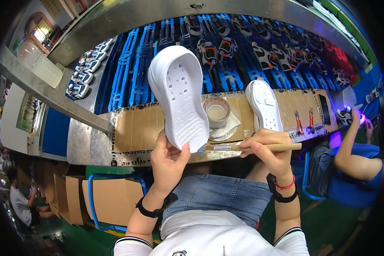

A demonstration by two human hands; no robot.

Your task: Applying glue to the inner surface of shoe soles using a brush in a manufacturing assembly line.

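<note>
A white shoe sole (185,91) is held up in front of me, its hollow inner side with small holes toward me. My left hand (170,158) pinches it at its lower end, thumb on the inner side. In my right hand (271,151) is a wooden-handled brush (230,147), held like a pen. Its bristles point left and sit at the sole's lower right edge; whether they touch cannot be made out. Just beyond the brush stands a round cup (217,112) with pale contents, beside a whitish cloth (227,128). Another white sole (263,104) lies to the right.
Cardboard (136,130) covers the near bench edge. Red-handled pliers (298,121) and a phone-like dark slab (324,109) lie at right. Beyond runs a conveyor of blue slats (143,64) carrying shoes. A metal post (55,91) crosses the left. A co-worker (358,162) sits at right.
</note>
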